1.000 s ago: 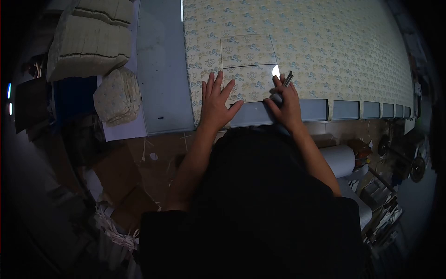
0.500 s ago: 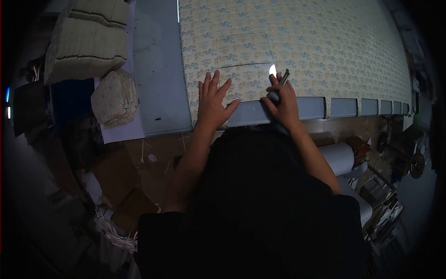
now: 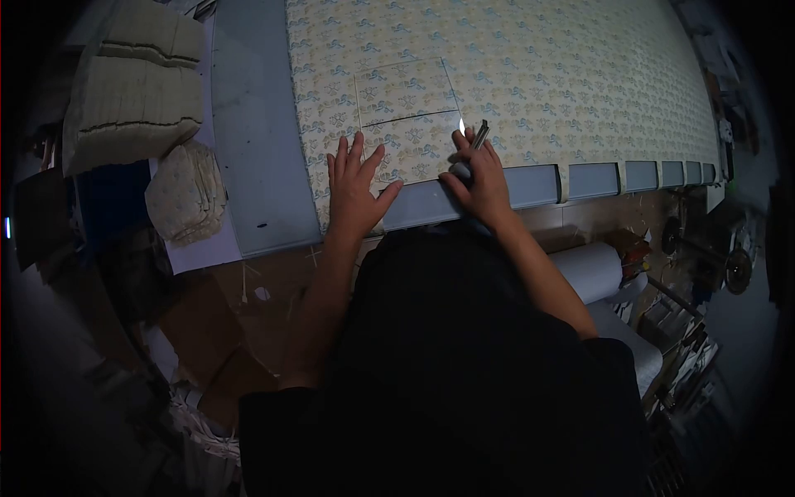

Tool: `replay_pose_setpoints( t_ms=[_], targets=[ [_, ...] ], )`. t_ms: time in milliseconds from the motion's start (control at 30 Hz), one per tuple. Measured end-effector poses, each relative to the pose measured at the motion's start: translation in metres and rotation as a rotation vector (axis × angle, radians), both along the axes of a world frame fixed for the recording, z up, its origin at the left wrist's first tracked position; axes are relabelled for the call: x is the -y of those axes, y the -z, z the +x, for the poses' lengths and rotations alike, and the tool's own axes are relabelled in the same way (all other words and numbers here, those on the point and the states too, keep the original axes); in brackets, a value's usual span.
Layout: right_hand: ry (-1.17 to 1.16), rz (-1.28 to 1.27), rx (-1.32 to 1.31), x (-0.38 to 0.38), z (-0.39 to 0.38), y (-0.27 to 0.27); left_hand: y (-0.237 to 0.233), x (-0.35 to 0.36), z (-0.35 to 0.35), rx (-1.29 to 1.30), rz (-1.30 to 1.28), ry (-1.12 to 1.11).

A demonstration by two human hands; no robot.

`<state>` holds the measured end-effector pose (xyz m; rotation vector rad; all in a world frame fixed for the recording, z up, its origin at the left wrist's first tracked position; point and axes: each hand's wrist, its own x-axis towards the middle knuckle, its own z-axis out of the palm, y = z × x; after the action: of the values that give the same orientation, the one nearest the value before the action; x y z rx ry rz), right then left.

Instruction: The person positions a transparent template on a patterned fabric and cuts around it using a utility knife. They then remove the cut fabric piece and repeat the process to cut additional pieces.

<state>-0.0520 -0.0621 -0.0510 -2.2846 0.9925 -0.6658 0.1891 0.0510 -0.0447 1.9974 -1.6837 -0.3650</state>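
Observation:
My left hand (image 3: pixel 354 189) lies flat with its fingers spread on the cream sheet printed with blue and tan motifs (image 3: pixel 538 99). Its fingertips rest at the lower left of a rectangular outline (image 3: pixel 407 89) marked by thin dark lines in the sheet. To the right, my right hand (image 3: pixel 483 182) is closed around a slim metallic utility knife (image 3: pixel 481 134), whose end sticks up past the fingers. A small bright glint shows just beyond those fingertips, at the outline's right side. The knife's lower part is hidden by the hand.
Thick stacks of padded cream pieces (image 3: pixel 141 91) stand at the left, with a pile of cut patterned pieces (image 3: pixel 186 190) below them. The grey table (image 3: pixel 261 149) shows beside the sheet and along its front edge. White rolls (image 3: pixel 590 272) lie below at the right.
The whole view has shifted, so sheet and hands appear farther left. Both hands keep nearly the same place on the sheet. The glint near the right fingertips has shrunk.

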Motion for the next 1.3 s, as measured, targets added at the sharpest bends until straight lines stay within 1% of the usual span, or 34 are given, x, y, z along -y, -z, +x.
replay_pose_setpoints(
  t_ms=[400,633,733,833,900,1300],
  targets=[
    [0.005,0.021,-0.032,-0.0002,0.0010,-0.0049,-0.0001,0.0002,-0.0005,-0.009,-0.002,-0.002],
    [0.007,0.035,-0.004,-0.0004,0.0007,-0.0048,-0.0010,0.0001,-0.0003,-0.026,-0.013,-0.004],
    [0.008,0.015,-0.040,0.0000,0.0003,-0.0044,-0.0014,0.0001,0.0001,-0.014,-0.015,0.002],
    [0.000,0.005,-0.035,0.0000,-0.0004,-0.0024,-0.0022,-0.0004,0.0001,-0.007,0.002,0.006],
    [0.002,0.000,0.014,0.0010,0.0009,-0.0036,-0.0021,-0.0001,0.0007,0.003,0.007,0.012],
    [-0.001,-0.037,0.023,0.0017,0.0011,-0.0040,0.0017,-0.0004,0.0011,-0.006,-0.020,0.009]
  ],
)
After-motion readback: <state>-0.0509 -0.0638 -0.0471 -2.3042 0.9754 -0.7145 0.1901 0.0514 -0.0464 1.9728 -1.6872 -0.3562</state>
